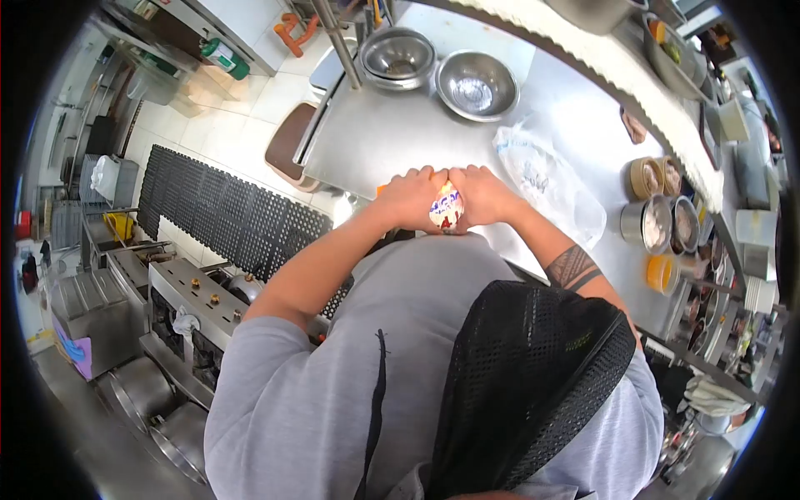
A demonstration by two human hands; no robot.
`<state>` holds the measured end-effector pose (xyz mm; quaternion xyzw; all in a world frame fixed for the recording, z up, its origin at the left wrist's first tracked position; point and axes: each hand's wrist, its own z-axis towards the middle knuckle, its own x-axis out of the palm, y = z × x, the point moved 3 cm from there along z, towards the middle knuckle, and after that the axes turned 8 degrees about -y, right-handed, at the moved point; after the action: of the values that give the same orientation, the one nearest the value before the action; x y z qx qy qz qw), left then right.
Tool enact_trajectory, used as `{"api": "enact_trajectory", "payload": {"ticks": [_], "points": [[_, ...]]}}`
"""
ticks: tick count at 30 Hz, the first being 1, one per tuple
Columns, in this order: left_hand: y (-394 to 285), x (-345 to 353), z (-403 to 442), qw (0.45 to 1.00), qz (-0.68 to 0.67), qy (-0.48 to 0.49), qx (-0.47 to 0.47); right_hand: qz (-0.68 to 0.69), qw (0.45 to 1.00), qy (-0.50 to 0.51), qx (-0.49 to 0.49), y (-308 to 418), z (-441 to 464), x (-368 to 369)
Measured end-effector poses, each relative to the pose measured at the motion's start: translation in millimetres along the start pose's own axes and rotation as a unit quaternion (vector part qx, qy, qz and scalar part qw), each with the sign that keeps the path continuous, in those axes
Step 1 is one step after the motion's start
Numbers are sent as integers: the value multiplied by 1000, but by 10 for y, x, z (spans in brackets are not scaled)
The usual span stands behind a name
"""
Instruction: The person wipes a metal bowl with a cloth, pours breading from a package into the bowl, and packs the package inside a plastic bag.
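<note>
Close in front of my belly, at the near edge of the steel table (pixel 367 137), both hands grip a small printed food packet (pixel 447 208). Its visible face is cream with blue and red print, and an orange bit pokes out on the left. My left hand (pixel 408 200) is wrapped around its left side. On the opposite side, my right hand (pixel 485 196) has its fingers closed, and the two hands almost meet on top. Most of the packet is hidden by the hands. A clear plastic bag (pixel 550 179) lies on the table just beyond my right hand.
Steel bowls (pixel 477 86) stand at the table's far end, with stacked bowls (pixel 397 57) beside them. Metal pots (pixel 645 223) and an orange container (pixel 662 273) line the right side, under a shelf (pixel 667 108). A black rubber mat (pixel 225 208) and a stove (pixel 196 304) lie left.
</note>
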<state>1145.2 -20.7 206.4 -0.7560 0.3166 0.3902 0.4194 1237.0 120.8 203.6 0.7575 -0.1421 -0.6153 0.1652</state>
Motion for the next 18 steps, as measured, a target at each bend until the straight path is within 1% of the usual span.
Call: {"api": "enact_trajectory", "payload": {"ticks": [1, 2, 3, 4, 6, 7, 8, 10, 11, 12, 13, 14, 15, 16, 17, 18], "points": [[68, -39, 54, 999, -43, -4, 13, 26, 1000, -4, -11, -40, 35, 9], [96, -105, 109, 998, -59, -4, 4, 48, 998, -12, -24, -79, 93, 8], [274, 66, 294, 992, -128, 10, 19, 64, 997, -31, -41, -126, 113, 43], [457, 300, 460, 975, -209, 12, 70, 77, 994, -51, -58, -184, 118, 96], [555, 462, 649, 940, -319, 92, 84, 50, 993, -56, -96, -277, 115, 158], [497, 327, 599, 941, -315, 106, 63, 36, 991, -76, -104, -260, 96, 131], [403, 129, 513, 934, -322, 154, 31, 25, 989, -93, -112, -231, 86, 106], [377, 77, 478, 910, -378, 170, 28, -7, 988, -98, -122, -215, 76, 41], [454, 168, 545, 912, -377, 158, 32, -25, 986, -103, -125, -203, 99, -7], [604, 373, 688, 901, -397, 175, 1, -36, 985, -106, -131, -165, 118, -98], [692, 483, 763, 888, -415, 193, -29, -51, 987, -96, -117, -124, 122, -208], [692, 421, 739, 892, -413, 183, -23, -67, 989, -88, -100, -111, 133, -292], [691, 348, 701, 862, -475, 171, -47, -65, 980, -136, -127, -129, 146, -338], [690, 295, 653, 826, -535, 162, -70, -74, 979, -140, -128, -165, 152, -346], [765, 353, 666, 803, -567, 157, -95, -64, 980, -176, -72, -183, 167, -399], [761, 284, 600, 805, -566, 155, -90, -51, 976, -212, -16, -192, 171, -431]]}}
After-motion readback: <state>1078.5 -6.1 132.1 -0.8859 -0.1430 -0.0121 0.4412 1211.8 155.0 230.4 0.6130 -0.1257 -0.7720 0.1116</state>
